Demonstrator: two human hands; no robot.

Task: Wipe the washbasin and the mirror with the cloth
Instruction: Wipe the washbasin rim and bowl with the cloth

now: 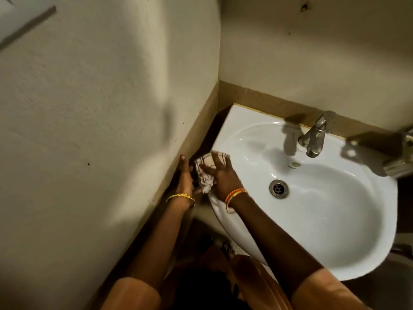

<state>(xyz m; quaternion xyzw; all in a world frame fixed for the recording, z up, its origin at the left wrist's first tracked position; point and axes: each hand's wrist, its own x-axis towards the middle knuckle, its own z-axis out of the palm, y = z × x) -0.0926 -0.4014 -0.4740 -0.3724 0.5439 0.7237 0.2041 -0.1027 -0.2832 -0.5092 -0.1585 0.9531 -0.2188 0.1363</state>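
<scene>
A white washbasin point(335, 220) is fixed in the corner, with a metal drain point(278, 188) in its bowl. A crumpled pale cloth with dark stripes point(204, 173) lies over the basin's left rim. My right hand point(221, 175) presses flat on the cloth, fingers spread over it. My left hand point(185, 177) is in the dark gap between the basin and the left wall, fingers straight and touching the cloth's left edge. A mirror's corner point(13, 21) shows at the top left of the wall.
A metal tap point(314, 139) stands at the basin's back rim. A second metal fitting point(400, 162) sits at the right edge. Cream walls meet in a corner behind the basin, with a brown tile strip point(257, 99) along them.
</scene>
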